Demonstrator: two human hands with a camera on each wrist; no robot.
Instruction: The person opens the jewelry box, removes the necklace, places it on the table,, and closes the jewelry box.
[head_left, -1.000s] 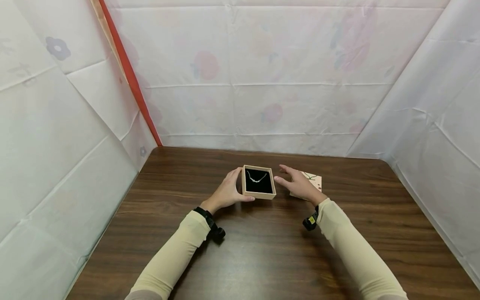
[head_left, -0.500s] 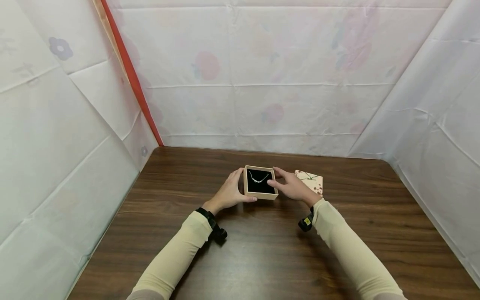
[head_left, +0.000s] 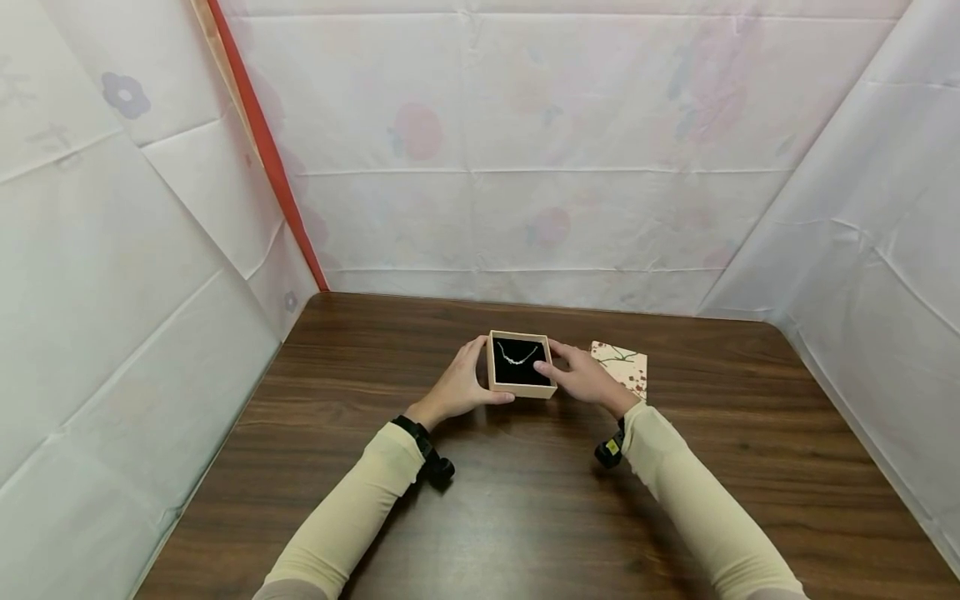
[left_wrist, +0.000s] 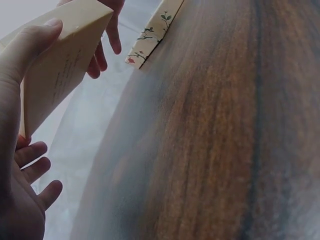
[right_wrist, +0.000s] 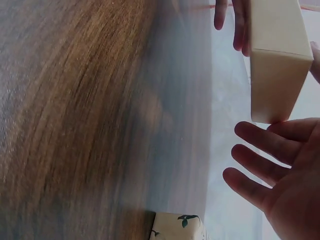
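Note:
A small open cream cardboard box (head_left: 522, 391), with a black pad and a thin silvery chain (head_left: 515, 362) on it, is raised above the table in the head view. My left hand (head_left: 456, 385) holds its left side, thumb at the near wall and forefinger toward the far corner. From the right, my right hand (head_left: 587, 377) grips the right wall, thumb over the rim and forefinger at the far corner. The right wrist view shows its other fingers (right_wrist: 255, 185) spread off the box. Faint print marks the box's underside (left_wrist: 57, 80) in the left wrist view.
A cream lid (head_left: 628, 367) with a red flower and green branch pattern lies on the brown wooden table (head_left: 517, 517), just right of my right hand. White printed sheets (head_left: 480, 150) hang behind and at both sides. A red strip (head_left: 266, 158) runs down the left corner.
My right hand has moved left from near the lid and taken hold of the box's right side. My left hand keeps its hold, and the box has barely shifted.

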